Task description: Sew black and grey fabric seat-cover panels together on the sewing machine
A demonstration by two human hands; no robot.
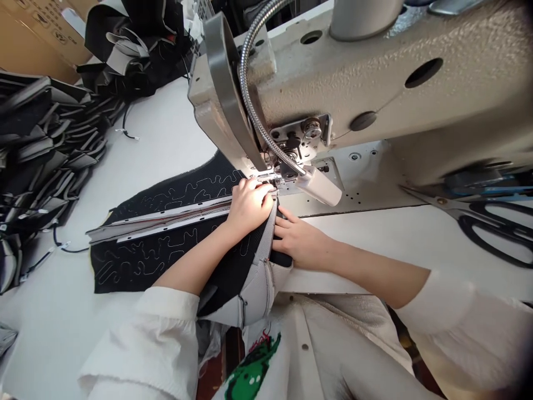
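A black fabric piece (175, 244) with wavy pale stitching lies under the head of a sewing machine (291, 94). Two white strips (179, 215) with dark marks run along its middle, with a grey fold between them. My left hand (250, 204) is closed on the fabric just before the presser foot (275, 176), thumb and fingers together. My right hand (306, 241) lies on the fabric's near right edge, fingers spread, beside a grey border (260, 278) that hangs over the table's front. The needle tip is hard to make out.
Black-handled scissors (470, 214) lie on the right. A stack of black and grey fabric pieces (45, 144) fills the left side, and a cardboard box (41, 39) stands behind it. A lamp (320, 186) on a flexible metal neck hangs close to my hands.
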